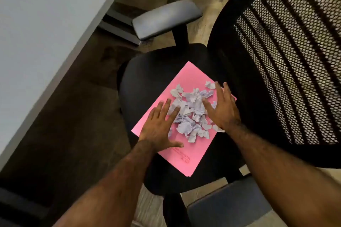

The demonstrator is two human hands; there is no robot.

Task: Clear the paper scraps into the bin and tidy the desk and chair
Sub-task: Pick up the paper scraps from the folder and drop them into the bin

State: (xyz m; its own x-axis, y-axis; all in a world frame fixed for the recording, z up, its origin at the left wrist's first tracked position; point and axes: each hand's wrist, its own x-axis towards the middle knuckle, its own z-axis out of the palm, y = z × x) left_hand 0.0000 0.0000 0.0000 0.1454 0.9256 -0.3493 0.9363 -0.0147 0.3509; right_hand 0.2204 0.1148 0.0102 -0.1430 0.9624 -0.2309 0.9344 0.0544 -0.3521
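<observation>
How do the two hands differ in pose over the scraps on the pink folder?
The left hand lies flat, palm down, on the pink folder at the pile's left edge; the right hand stands more on edge, cupped against the pile's right side. The left fingers spread wide; the right's stay closer together. Both are open, holding nothing, flanking the scraps.

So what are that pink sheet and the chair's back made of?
The flat pink rectangular sheet looks like matte card or a paper folder: crisp edges, faint print. The black chair backrest looks like woven mesh, with light showing through its small holes.
</observation>
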